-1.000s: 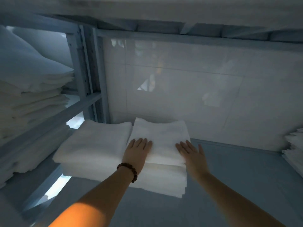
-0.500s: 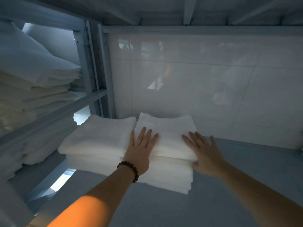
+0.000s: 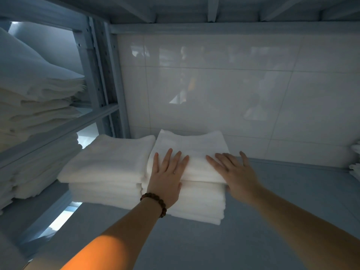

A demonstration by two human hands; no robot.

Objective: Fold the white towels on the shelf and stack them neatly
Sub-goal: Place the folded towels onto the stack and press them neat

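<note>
Towels, white and folded, sit in two piles side by side at the back left of the blue-grey shelf, close to the glossy tiled wall. The left stack and the right stack touch along their inner edges, and the right one is higher, capped by a top towel that lies roughly square with the layers below. Both hands lie on that top towel, palms down, holding nothing. The left hand is flat with its fingers straight and slightly spread, fingertips on the towel's near left part, the heel of the palm hanging over the stack's front edge; a dark bead bracelet circles that wrist. The right hand is likewise flat with fingers spread, resting on the towel's near right corner, its outermost finger reaching past the towel's right edge and its thumb low against the side of the stack. The hands are apart, with bare towel between them. A metal upright at the left divides this bay from the next, where folded linen is piled on two levels. More towels show at the far right edge of the shelf.
</note>
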